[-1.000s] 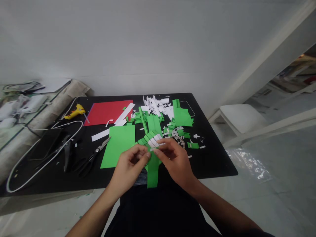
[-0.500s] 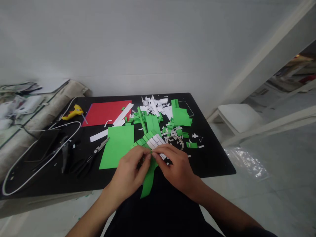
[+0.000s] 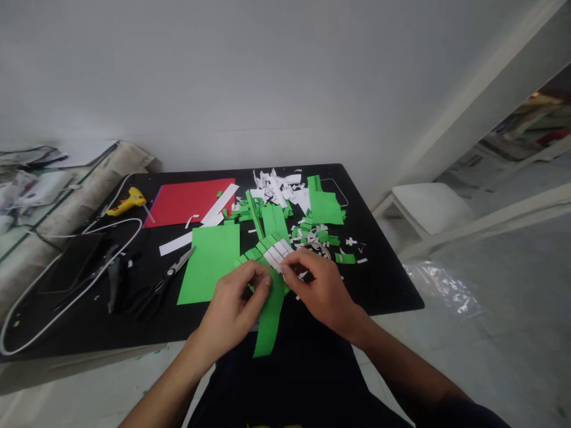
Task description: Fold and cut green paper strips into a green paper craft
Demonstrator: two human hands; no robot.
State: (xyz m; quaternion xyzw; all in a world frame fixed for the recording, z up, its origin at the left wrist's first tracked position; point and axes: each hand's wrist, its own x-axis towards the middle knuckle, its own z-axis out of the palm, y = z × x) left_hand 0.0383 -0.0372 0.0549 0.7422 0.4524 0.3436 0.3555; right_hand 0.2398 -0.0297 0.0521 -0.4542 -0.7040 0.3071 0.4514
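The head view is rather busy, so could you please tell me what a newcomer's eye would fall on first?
Probably the bright green paper strip hanging beside the left hand, at the near edge of the black table. Next might come the red sheet at the table's far left, with the yellow glue gun just left of it, and the white paper scraps heaped to its right.

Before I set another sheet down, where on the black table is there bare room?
Widest: the table's front right corner, bordered by the right hand, a green scrap and the table's edges. A narrower patch lies between the white cable, the scissors and the front edge. Crowded: the back middle, heaped with paper scraps.
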